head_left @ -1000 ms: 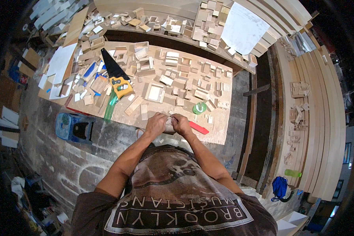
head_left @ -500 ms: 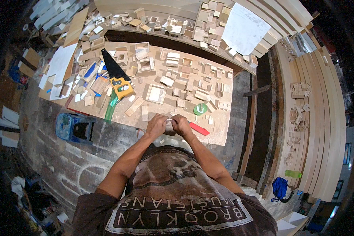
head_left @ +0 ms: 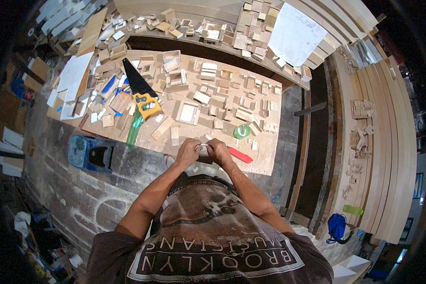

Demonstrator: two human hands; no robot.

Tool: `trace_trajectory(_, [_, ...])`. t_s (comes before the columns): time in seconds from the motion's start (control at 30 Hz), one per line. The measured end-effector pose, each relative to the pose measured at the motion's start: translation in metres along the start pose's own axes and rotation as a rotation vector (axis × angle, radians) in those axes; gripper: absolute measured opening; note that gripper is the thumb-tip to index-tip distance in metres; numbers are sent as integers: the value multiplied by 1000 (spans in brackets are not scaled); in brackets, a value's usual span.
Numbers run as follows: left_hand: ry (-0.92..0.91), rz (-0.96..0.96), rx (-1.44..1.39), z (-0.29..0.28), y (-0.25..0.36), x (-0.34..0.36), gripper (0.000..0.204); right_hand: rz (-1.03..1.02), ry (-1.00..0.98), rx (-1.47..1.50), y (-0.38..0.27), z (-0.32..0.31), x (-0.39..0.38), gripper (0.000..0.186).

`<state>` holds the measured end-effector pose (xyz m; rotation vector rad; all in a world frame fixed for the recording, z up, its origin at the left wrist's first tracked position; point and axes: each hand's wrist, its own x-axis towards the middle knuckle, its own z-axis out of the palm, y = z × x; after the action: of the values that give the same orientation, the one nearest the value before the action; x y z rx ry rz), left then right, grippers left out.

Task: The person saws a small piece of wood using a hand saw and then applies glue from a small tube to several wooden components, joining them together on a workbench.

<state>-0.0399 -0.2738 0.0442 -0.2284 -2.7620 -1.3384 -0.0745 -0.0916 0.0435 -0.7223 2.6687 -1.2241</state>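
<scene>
While the table [head_left: 264, 158] carries a yellow-handled saw [head_left: 139, 83], the left hand [head_left: 188, 151] and right hand [head_left: 218, 152] meet at its near edge, a red tool [head_left: 241, 155] jutting past the right, each grip pinched closed on a small pale piece [head_left: 204, 145].

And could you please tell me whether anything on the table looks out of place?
The yellow-handled saw lies slantwise beside jumbled wood scraps on the table, untidy against the neater blocks to its right.

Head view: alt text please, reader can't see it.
A person's left hand and right hand pinch a small pale piece at the near edge of a workbench. Wooden parts crowd it; a yellow-handled saw lies left, a red object near the right hand.
</scene>
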Motion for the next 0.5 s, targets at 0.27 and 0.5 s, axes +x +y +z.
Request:
trace_trajectory(0.27, [36, -8, -75, 5, -8, -4, 21, -10, 29, -6, -4, 0, 0, 12])
trace_trajectory(0.5, [42, -24, -86, 2, -1, -3, 20, -5, 32, -11, -1, 2, -1, 13])
